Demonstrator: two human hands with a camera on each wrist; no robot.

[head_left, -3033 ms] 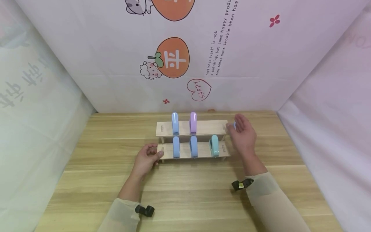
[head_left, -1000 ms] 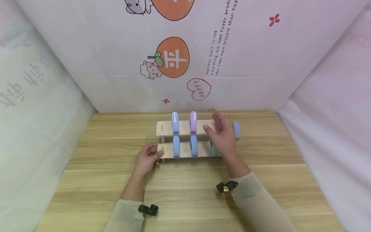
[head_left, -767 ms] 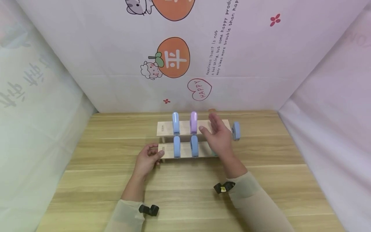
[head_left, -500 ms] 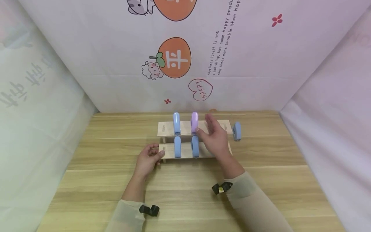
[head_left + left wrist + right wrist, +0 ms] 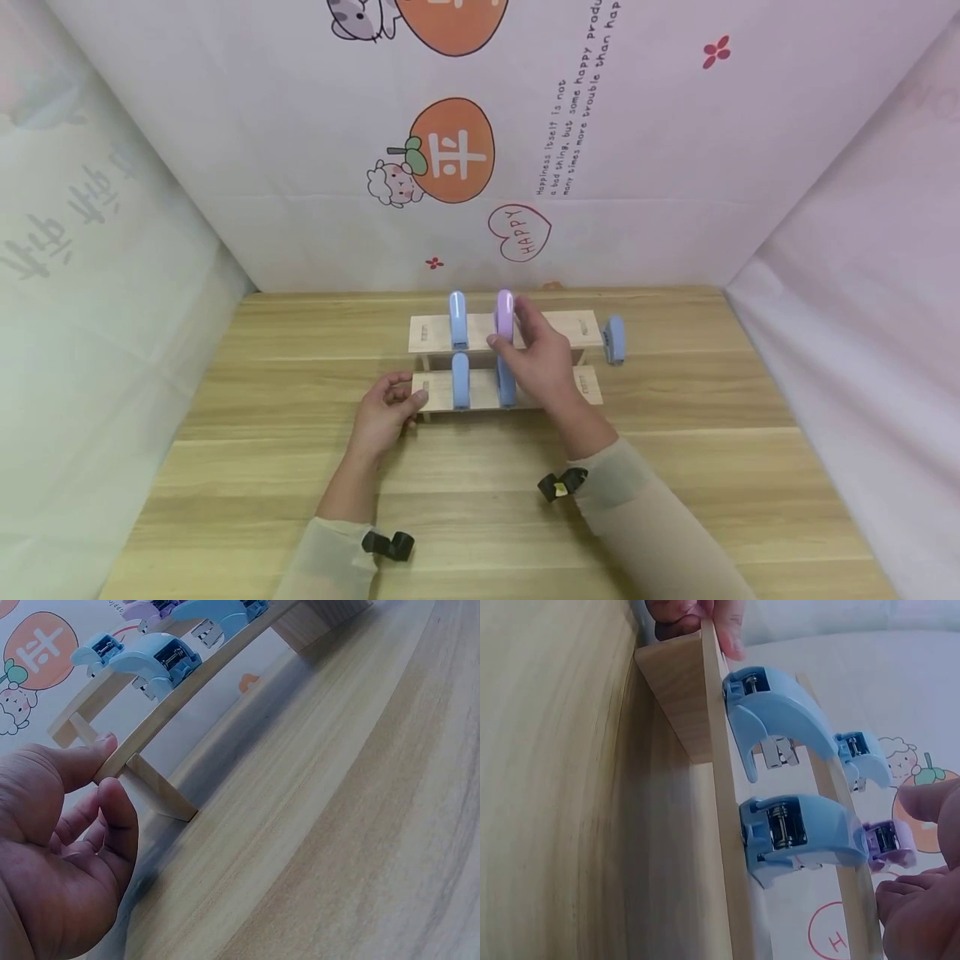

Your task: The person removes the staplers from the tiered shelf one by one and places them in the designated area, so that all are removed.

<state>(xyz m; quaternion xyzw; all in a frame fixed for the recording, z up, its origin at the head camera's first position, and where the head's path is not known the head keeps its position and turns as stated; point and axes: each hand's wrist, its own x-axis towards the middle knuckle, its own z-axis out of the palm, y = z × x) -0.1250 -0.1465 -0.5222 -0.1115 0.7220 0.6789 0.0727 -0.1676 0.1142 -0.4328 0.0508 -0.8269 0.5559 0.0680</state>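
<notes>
A wood-grain tabletop (image 5: 465,500) stretches beneath the left hand (image 5: 381,421) and right hand (image 5: 542,362), while beyond them rises a white backdrop (image 5: 645,217) printed with orange fruit (image 5: 453,152) and a "HAPPY" heart (image 5: 519,233). Pale sheets (image 5: 127,358) flank both sides, the one past the right hand tinted faintly pink.

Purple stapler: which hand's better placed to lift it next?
Right, I'd say: the right hand is beside the purple stapler; the left hand pinches the left end of the front shelf, farther off.
</notes>
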